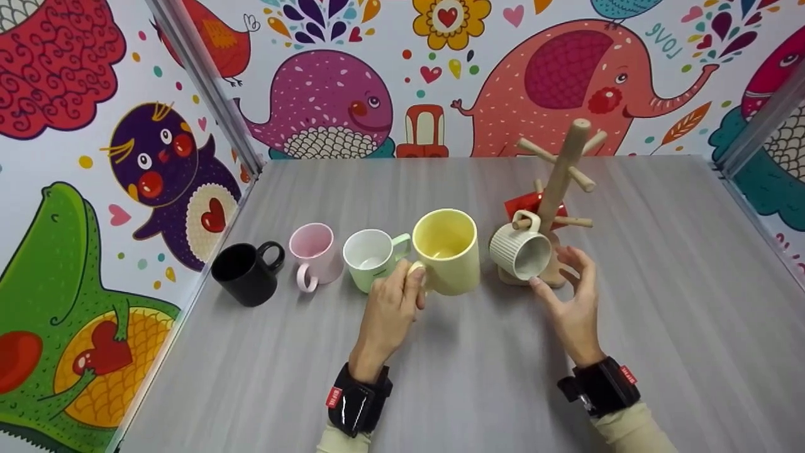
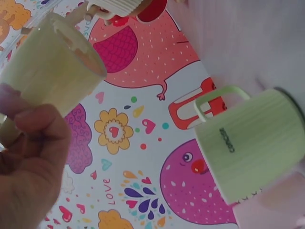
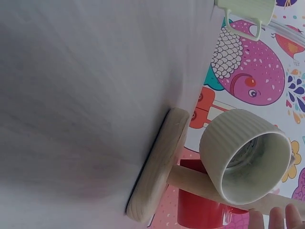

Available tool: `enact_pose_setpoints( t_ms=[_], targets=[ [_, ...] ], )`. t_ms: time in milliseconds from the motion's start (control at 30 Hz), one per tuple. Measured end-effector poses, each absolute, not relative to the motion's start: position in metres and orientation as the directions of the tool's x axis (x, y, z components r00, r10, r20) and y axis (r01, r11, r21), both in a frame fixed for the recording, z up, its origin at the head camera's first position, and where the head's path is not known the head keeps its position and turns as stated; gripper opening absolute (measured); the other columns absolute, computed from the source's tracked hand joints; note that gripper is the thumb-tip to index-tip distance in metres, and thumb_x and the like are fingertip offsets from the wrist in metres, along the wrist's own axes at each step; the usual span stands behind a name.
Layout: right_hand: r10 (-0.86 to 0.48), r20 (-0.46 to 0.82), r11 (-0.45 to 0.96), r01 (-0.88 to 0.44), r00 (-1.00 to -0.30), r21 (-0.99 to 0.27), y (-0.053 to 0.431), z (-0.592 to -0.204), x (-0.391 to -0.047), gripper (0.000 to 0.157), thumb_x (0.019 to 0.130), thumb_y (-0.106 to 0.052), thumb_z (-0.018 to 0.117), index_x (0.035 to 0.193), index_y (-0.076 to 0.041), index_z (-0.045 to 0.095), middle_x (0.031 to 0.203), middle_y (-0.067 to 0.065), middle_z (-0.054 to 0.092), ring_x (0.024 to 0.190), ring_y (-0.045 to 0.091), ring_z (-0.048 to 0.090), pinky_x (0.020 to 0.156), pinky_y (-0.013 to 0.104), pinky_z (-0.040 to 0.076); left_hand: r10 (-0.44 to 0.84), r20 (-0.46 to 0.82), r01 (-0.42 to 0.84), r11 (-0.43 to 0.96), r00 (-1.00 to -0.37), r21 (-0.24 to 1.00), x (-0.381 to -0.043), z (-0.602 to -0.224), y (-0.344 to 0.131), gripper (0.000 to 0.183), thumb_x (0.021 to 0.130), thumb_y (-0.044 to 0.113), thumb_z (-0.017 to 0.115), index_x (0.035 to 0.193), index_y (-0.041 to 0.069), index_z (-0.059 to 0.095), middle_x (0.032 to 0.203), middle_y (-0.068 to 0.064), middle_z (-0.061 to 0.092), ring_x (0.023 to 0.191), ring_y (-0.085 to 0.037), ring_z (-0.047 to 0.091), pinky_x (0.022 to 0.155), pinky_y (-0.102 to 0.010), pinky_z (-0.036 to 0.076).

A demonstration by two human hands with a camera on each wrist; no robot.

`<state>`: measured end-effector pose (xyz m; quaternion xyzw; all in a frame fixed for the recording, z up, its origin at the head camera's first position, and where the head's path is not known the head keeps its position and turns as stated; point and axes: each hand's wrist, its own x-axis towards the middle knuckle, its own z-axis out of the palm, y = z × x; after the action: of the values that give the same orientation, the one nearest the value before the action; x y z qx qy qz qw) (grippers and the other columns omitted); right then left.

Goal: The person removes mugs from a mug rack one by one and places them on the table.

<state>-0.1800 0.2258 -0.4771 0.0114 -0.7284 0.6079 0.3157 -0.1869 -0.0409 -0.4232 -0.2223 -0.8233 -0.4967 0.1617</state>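
My left hand (image 1: 391,308) pinches the handle of a yellow mug (image 1: 449,264), which is raised above the table with its mouth up. To the right, a ribbed cream mug (image 1: 510,248) hangs by its handle on a peg of a wooden mug tree (image 1: 560,176). My right hand (image 1: 577,302) is beside that mug, thumb and fingers spread, holding nothing; in the right wrist view only its fingertips (image 3: 276,218) show. A red mug (image 3: 200,210) hangs behind the post, partly hidden.
Left of the yellow mug, a light green mug (image 1: 368,258), a pink mug (image 1: 317,255) and a black mug (image 1: 246,277) stand upright in a row on the grey table (image 1: 465,377). Printed wall panels (image 1: 402,75) close off the back and sides.
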Motion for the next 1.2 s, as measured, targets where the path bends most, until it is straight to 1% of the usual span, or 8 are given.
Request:
enact_pose_setpoints(
  t_ms=[100, 267, 467, 567, 767, 933, 1200],
  targets=[
    [0.376, 0.469, 0.263, -0.393, -0.799, -0.881, 0.226, -0.477, -0.182, 0.067, 0.079, 0.013, 0.073, 0.137, 0.014, 0.039, 0.13, 0.025, 0.052, 0.121, 0.016, 0.047, 0.104, 0.029, 0.039, 0.184, 0.501, 0.529, 0.413, -0.846, 0.741, -0.187, -0.423, -0.046, 0.027, 0.106, 0.009, 0.052, 0.079, 0.007, 0.051, 0.057, 0.002, 0.055, 0.045, -0.003, 0.047, 0.044, -0.02, 0.038],
    [0.375, 0.466, 0.29, -0.376, -0.801, -0.88, 0.226, -0.479, -0.183, 0.067, 0.08, 0.01, 0.074, 0.137, 0.014, 0.04, 0.131, 0.024, 0.052, 0.122, 0.017, 0.047, 0.104, 0.03, 0.039, 0.155, 0.518, 0.529, 0.436, -0.841, 0.728, -0.189, -0.423, -0.059, 0.026, 0.106, 0.008, 0.051, 0.081, 0.007, 0.052, 0.057, 0.001, 0.057, 0.044, -0.006, 0.048, 0.044, -0.018, 0.037],
    [0.385, 0.478, 0.335, -0.363, -0.79, -0.869, 0.228, -0.48, -0.18, 0.067, 0.079, 0.009, 0.076, 0.136, 0.013, 0.041, 0.131, 0.022, 0.053, 0.121, 0.012, 0.046, 0.102, 0.032, 0.039, 0.114, 0.525, 0.511, 0.472, -0.844, 0.719, -0.189, -0.424, -0.075, 0.025, 0.106, 0.006, 0.05, 0.081, 0.008, 0.052, 0.057, 0.002, 0.057, 0.044, -0.006, 0.049, 0.044, -0.018, 0.037],
    [0.388, 0.484, 0.347, -0.362, -0.784, -0.865, 0.229, -0.481, -0.18, 0.067, 0.079, 0.009, 0.076, 0.135, 0.014, 0.042, 0.13, 0.022, 0.053, 0.12, 0.011, 0.046, 0.102, 0.03, 0.039, 0.087, 0.526, 0.498, 0.481, -0.846, 0.722, -0.188, -0.425, -0.082, 0.025, 0.106, 0.005, 0.05, 0.081, 0.007, 0.052, 0.058, 0.002, 0.057, 0.045, -0.006, 0.05, 0.044, -0.019, 0.039],
    [0.392, 0.488, 0.364, -0.356, -0.78, -0.861, 0.23, -0.48, -0.181, 0.066, 0.079, 0.009, 0.077, 0.135, 0.014, 0.042, 0.129, 0.023, 0.053, 0.12, 0.012, 0.047, 0.102, 0.031, 0.039, 0.045, 0.525, 0.476, 0.496, -0.85, 0.727, -0.184, -0.426, -0.095, 0.022, 0.106, 0.007, 0.05, 0.084, 0.007, 0.053, 0.059, 0.003, 0.057, 0.047, -0.006, 0.051, 0.045, -0.021, 0.042],
    [0.403, 0.47, 0.364, -0.334, -0.785, -0.869, 0.231, -0.481, -0.182, 0.066, 0.08, 0.008, 0.077, 0.135, 0.015, 0.042, 0.128, 0.024, 0.054, 0.12, 0.013, 0.047, 0.102, 0.034, 0.039, 0.006, 0.531, 0.461, 0.505, -0.847, 0.73, -0.18, -0.429, -0.107, 0.024, 0.105, 0.005, 0.051, 0.082, 0.007, 0.053, 0.059, 0.003, 0.056, 0.046, -0.004, 0.049, 0.044, -0.022, 0.041],
    [0.413, 0.456, 0.379, -0.307, -0.788, -0.873, 0.234, -0.483, -0.183, 0.065, 0.081, 0.006, 0.077, 0.135, 0.014, 0.042, 0.129, 0.027, 0.054, 0.121, 0.019, 0.047, 0.101, 0.033, 0.039, -0.093, 0.496, 0.378, 0.531, -0.864, 0.758, -0.176, -0.43, -0.125, 0.026, 0.106, 0.008, 0.05, 0.08, 0.007, 0.052, 0.058, 0.005, 0.057, 0.044, -0.003, 0.049, 0.045, -0.021, 0.039]
  ],
)
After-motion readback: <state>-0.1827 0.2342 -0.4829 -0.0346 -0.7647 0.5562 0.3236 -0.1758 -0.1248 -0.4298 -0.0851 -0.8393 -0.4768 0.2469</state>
